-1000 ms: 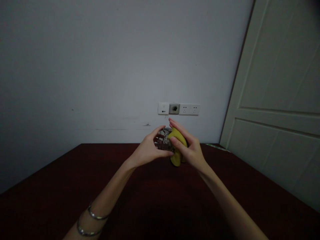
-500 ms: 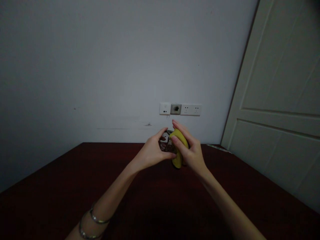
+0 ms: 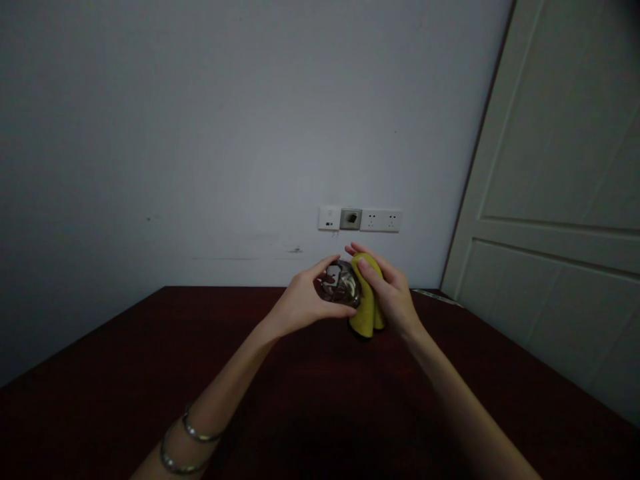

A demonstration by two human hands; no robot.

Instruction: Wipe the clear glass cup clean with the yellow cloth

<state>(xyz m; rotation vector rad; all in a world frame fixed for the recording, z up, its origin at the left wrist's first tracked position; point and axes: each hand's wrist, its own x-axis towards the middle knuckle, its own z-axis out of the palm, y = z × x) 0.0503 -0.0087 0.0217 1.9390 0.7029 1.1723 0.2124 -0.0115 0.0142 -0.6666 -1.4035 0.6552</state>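
Left hand (image 3: 303, 298) is curved around a clear, faceted object (image 3: 345, 287), apparently glass, with the thumb along its lower side and a finger at its upper side. The object is held up between both hands, and its right side meets a folded yellow cloth (image 3: 367, 312). Good handling here would call for a light but firm hold from the left, since smooth facets could slip, and turning the object bit by bit so each face meets the cloth. Right hand (image 3: 393, 293) grips the cloth, thumb pressed on its near face; even pressure through the fold, with the loose lower end clear of the left thumb, should serve best. Working low over the dark red surface (image 3: 125, 347) would soften any drop. Behind stands a wall with sockets (image 3: 381, 221).
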